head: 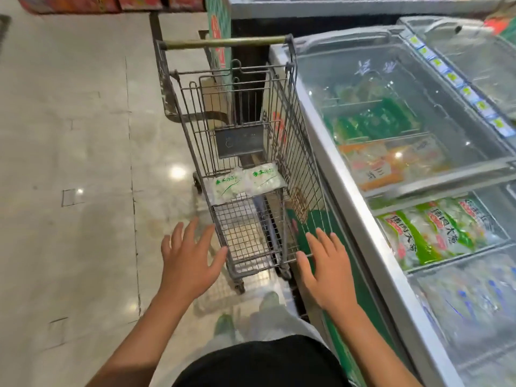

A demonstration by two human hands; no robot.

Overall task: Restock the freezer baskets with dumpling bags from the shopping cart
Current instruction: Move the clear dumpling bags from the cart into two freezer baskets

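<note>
Two dumpling bags are seen left in the shopping cart at frame centre, beside partly stocked freezer baskets at right, as the left hand and right hand are held above it, fingers spread wide and empty.

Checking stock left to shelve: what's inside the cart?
Two white dumpling bags with green print lie side by side at the far end of the cart. The near floor is bare wire. Anything under the bags is hidden.

glossy pale tiled floor
</note>
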